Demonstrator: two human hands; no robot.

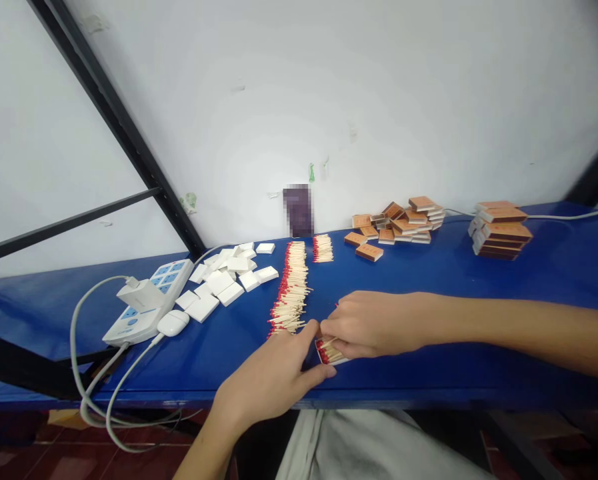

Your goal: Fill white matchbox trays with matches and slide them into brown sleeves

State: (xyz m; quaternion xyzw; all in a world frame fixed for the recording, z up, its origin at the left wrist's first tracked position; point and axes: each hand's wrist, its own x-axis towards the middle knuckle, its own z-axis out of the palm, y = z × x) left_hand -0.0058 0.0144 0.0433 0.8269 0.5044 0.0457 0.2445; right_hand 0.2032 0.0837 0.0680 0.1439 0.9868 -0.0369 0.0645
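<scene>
Two bare hands meet at a small tray (pixel 341 361) of matches (pixel 329 349) near the front edge of a blue table (pixel 419 380). The left hand (pixel 269 375) frames the tray's left end, thumb and forefinger apart; the right hand (pixel 366 327) curls over the matches. Whether either pinches, I cannot tell. Uneven pressing might tip the tray; a left-hand nudge might scatter the match row (pixel 293 287) beside it

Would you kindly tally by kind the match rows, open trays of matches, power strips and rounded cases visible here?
Match rows: 2 (long row, short row)
Open tray of matches: 1
Power strip: 1
White rounded case: 1
Total: 5
</scene>
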